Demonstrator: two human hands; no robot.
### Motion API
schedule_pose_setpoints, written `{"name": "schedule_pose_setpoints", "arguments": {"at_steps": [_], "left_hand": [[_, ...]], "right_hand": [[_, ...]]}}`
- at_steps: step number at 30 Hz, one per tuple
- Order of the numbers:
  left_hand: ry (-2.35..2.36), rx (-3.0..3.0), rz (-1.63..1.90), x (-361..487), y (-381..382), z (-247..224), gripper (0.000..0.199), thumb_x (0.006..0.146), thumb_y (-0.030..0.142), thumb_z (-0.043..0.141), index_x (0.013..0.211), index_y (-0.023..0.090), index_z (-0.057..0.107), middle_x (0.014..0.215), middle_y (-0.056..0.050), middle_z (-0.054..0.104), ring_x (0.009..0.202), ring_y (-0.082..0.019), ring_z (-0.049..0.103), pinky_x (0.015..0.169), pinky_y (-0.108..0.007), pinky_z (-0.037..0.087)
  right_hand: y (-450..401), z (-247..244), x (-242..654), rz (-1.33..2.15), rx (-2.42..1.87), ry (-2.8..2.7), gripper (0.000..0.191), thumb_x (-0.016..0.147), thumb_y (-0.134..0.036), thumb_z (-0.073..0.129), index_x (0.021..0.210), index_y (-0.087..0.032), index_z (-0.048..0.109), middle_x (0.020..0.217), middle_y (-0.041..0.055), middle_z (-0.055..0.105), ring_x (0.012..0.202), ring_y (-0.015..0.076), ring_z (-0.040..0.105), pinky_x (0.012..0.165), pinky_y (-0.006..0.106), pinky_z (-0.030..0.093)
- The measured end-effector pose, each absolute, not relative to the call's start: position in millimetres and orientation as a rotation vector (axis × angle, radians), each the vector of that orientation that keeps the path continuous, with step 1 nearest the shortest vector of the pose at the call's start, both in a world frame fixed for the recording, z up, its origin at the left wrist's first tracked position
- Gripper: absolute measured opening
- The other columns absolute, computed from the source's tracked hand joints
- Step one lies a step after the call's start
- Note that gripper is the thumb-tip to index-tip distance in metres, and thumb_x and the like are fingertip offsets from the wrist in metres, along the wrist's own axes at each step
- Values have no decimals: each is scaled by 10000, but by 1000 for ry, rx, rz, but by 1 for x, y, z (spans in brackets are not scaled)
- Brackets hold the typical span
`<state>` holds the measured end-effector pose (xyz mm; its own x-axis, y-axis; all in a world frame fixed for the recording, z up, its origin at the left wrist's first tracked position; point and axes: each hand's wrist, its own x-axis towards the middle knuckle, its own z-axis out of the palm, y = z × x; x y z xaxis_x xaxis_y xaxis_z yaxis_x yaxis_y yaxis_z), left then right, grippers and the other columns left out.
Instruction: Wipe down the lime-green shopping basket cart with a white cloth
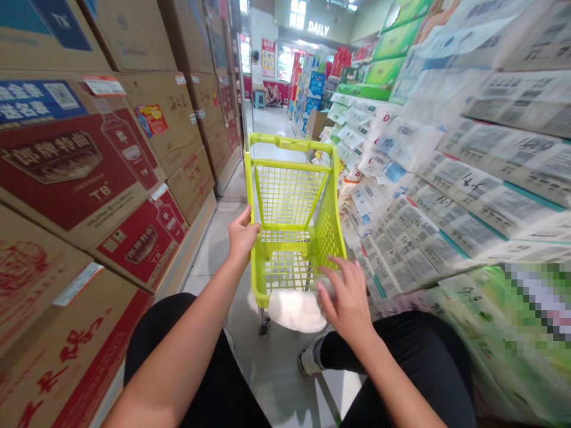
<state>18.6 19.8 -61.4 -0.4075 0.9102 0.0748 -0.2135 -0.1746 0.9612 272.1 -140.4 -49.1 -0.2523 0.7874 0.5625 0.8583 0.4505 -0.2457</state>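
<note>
On the pale shop floor [203, 261] beside stacked cartons [84, 160], the yellow-green cart [329, 232] stood between the left hand [242, 235], grasping its rim [254, 264], and the right hand [350, 297], loosely spread.

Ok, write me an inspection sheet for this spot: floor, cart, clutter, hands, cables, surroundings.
Surface: pale floor, light patches near the cart.
Job's things: yellow-green cart, upright on the floor, mesh sides; a white shape at its near edge, too bright to identify.
Clutter: stacked boxes on the left; stacked packs on the right, some with handwritten numbers.
Hands: left hand at the cart's left rim; right hand at its right rim, fingers spread.
Cables: nothing seen.
Surroundings: shop aisle; blue stool and a person farther off; DAILY sign above.
</note>
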Motion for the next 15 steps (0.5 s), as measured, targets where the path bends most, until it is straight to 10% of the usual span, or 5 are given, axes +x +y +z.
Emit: {"name": "schedule_pose_setpoints", "arguments": {"at_steps": [4,8,15], "left_hand": [[1266,839,1705,18,15,-56,853,617,-81,573,1446,121,590,1404,-121,659,1291,-280,641,1104,-394,523],[1321,835,1676,17,11,-52,855,614,-75,573,1448,108,587,1370,-128,681,1254,-299,664,1066,-400,555],[1419,827,1593,15,4,-42,856,609,-65,588,1441,134,600,1267,-103,741,1141,-289,721,981,-402,605]], "right_hand": [[-138,-70,311,183,-1590,-1655,516,995,-533,502,1343,-155,559,1307,203,632,1192,309,610,988,494,493],[-131,-66,329,703,-1696,-1669,501,955,-668,509,851,-195,634,724,35,673,599,174,609,609,292,463],[-84,5,345,51,-1838,-1965,493,985,-580,531,664,-213,601,585,33,619,582,165,557,600,277,312]]}}
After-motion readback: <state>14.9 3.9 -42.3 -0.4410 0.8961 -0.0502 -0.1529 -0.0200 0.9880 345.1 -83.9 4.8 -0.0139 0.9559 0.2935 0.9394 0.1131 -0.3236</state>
